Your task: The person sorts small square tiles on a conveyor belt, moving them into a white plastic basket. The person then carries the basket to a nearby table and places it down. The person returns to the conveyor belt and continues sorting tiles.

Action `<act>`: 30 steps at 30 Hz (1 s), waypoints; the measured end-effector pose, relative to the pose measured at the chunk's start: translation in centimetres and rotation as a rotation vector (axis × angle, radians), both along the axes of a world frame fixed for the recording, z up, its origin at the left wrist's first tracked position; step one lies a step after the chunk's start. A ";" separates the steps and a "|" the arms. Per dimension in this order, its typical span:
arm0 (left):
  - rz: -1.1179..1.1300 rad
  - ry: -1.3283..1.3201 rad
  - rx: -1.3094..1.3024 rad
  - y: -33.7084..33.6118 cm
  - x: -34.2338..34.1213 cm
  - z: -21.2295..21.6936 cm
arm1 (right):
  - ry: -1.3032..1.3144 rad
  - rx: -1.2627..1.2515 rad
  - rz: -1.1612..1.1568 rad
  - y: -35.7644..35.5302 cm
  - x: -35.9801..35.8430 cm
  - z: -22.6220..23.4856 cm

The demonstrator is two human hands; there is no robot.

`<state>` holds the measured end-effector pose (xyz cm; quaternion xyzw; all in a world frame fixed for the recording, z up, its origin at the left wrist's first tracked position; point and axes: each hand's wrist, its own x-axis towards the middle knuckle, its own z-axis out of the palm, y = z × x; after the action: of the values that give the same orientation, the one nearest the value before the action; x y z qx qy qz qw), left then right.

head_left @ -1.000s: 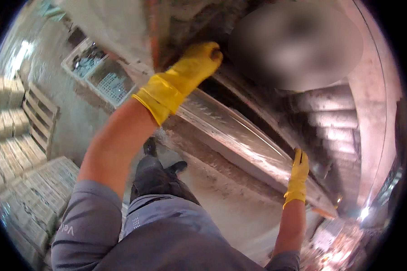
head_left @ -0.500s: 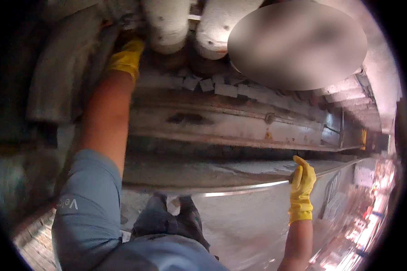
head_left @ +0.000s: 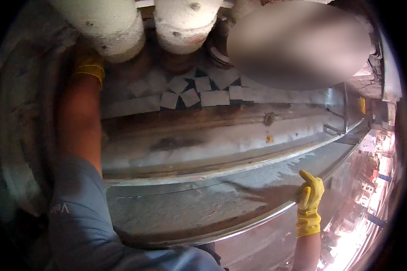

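My left arm stretches far forward on the left. My left hand (head_left: pixel 89 67), in a yellow rubber glove, is in deep shadow beside a pale, dusty cylinder (head_left: pixel 117 38). Its fingers are hidden, so what it touches does not show. On the right, my right hand (head_left: pixel 309 194), also in a yellow glove, is closed at the bright metal rim (head_left: pixel 262 219) of a long grey trough (head_left: pixel 203 203). One digit of that hand sticks out forward, while the others curl at the rim.
A second pale cylinder (head_left: pixel 185 29) stands ahead. Light square tiles or pieces (head_left: pixel 215 98) lie on a dark surface below the cylinders. A stained metal ledge (head_left: pixel 230 140) runs across, with a bar frame (head_left: pixel 334 129) toward its right end. A blurred patch covers the upper right.
The view has shifted forward over the trough, so more of its floor shows. My left hand has sunk into shadow beside the cylinder. My right hand stays at the rim.
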<state>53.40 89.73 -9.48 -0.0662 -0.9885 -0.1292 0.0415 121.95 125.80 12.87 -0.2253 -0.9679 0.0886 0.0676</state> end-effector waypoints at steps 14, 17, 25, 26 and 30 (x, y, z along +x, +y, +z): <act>0.064 0.050 0.248 1.4 6.0 0.9 | 0.001 0.039 0.014 1.4 3.3 -0.5; 0.141 0.060 0.331 2.0 6.8 1.2 | 0.021 0.045 0.015 1.1 4.0 -0.9; -0.156 0.130 -0.339 3.3 5.0 0.1 | 0.026 0.054 0.030 1.9 5.5 -2.2; -0.194 0.111 -0.416 3.1 5.6 0.5 | 0.034 0.063 0.045 1.9 5.5 -2.2; -0.251 -0.022 -0.316 4.7 4.9 2.8 | -0.018 0.029 0.006 2.2 5.4 -1.3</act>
<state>58.29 94.44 -6.70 -0.1934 -0.9809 0.0226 0.0031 127.37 127.99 11.60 -0.2220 -0.9704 0.0727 0.0618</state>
